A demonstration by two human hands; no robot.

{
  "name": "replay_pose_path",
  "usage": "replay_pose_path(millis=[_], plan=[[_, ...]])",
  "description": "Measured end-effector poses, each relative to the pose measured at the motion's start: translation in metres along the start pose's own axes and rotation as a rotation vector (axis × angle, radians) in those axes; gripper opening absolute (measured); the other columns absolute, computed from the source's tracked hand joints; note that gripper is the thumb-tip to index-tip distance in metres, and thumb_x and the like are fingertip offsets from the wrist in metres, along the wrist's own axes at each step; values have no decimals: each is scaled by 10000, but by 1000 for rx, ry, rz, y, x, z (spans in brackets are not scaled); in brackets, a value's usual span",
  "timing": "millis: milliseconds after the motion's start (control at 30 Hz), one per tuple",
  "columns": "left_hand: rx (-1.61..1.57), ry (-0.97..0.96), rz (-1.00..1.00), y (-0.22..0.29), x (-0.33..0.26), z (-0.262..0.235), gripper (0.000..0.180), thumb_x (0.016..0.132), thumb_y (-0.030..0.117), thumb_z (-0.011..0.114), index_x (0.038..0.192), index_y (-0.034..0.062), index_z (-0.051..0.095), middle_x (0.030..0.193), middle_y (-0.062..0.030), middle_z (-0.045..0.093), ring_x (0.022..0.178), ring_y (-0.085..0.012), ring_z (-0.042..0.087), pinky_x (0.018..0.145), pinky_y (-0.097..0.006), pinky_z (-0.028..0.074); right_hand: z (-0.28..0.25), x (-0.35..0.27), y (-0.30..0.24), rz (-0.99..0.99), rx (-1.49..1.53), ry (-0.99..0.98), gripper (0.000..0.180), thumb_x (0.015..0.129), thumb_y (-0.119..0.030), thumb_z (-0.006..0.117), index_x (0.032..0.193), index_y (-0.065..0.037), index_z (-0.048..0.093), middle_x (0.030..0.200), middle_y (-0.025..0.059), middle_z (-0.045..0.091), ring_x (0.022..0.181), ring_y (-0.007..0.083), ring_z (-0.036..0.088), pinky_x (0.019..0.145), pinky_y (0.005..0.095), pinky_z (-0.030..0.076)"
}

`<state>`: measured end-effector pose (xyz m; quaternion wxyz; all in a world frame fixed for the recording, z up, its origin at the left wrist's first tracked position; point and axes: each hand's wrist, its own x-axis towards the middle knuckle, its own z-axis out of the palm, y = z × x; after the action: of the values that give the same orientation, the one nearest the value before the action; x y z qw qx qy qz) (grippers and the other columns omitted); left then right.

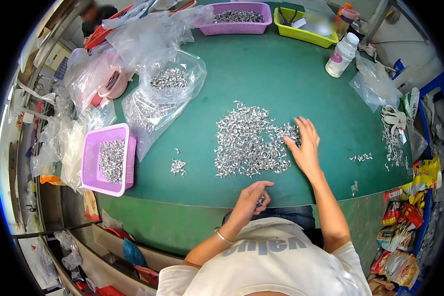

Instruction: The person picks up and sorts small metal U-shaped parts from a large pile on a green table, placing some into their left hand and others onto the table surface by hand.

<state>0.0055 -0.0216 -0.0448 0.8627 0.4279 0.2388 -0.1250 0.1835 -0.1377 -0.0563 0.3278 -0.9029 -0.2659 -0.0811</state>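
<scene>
Nearest me, the left hand (247,200) clutches metal pieces (260,200). The right hand (307,147), unclenched, cups the right edge of the pile (249,143).

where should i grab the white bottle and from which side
Grip the white bottle around mid-body, below its cap, probably coming from the near left: it looks upright and roughly round there, a shape easy to wrap, while a plastic bag lies off its near right and the yellow-green tray stands beyond it to the left.
</scene>
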Motion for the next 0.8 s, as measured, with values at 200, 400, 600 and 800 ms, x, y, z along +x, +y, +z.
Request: replay_pose_path(millis=[200,400,600,800], plan=[[46,26,-27,11,-1,10,356,934,226,386,1226,25,416,631,-14,433,464,-51,316,375,-170,199,11,-11,-12,-110,148,-190,465,792,-280,603,1158,-16,493,1201,162,479,1188,320,374,986,418,262],[-85,-4,40,1,-6,-5,327,934,210,394,1184,4,441,628,-8,423,480,-51,325,376,-168,203,24,21,-8,-96,276,-65,417,776,-216,619,1129,-16,519,1150,157,523,1123,299,445,961,377,313],[-118,-50,29,-6,-4,1,322,922,236,444,1178,42,461,652,9,410,498,-37,314,389,-154,199,39,60,-7,-206,212,-345,502,822,-342,552,1213,-37,474,1287,150,433,1253,308,321,1018,397,249],[-109,-57,136,-19,-1,-5,316,902,255,487,1153,62,485,661,20,418,495,-24,312,389,-149,197,24,21,-14,-334,155,-333,482,750,-237,639,1158,-19,504,1182,166,496,1142,326,415,971,392,311]])
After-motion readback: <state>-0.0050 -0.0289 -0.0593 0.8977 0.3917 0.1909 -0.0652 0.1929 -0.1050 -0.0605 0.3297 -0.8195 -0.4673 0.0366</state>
